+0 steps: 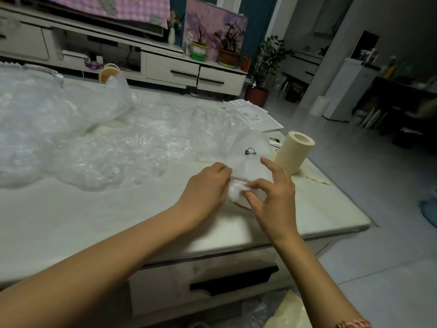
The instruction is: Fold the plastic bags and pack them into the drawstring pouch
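1. Our left hand (208,183) is curled, and as far as we can tell it grips the near edge of the thin white pouch (248,159). The pouch lies by the right edge of the desk (118,221), just beside a cream roll (294,152).
2. Our right hand (272,195) pinches a small folded bag (236,189) between thumb and one finger, with the forefinger raised free. The folded bag sits between both hands, at what looks like the pouch's mouth.
3. The other plastic bags (82,143) lie in a loose, crumpled heap across the left and far side of the desk, not yet folded.
4. We judge the film to be very light, soft and slippery, and likely to spring open once released. The pinch belongs across the folded edges, squeezing the air out.
5. The pouch looks limp, so its mouth probably needs holding open at the hem while the folded bag goes in.
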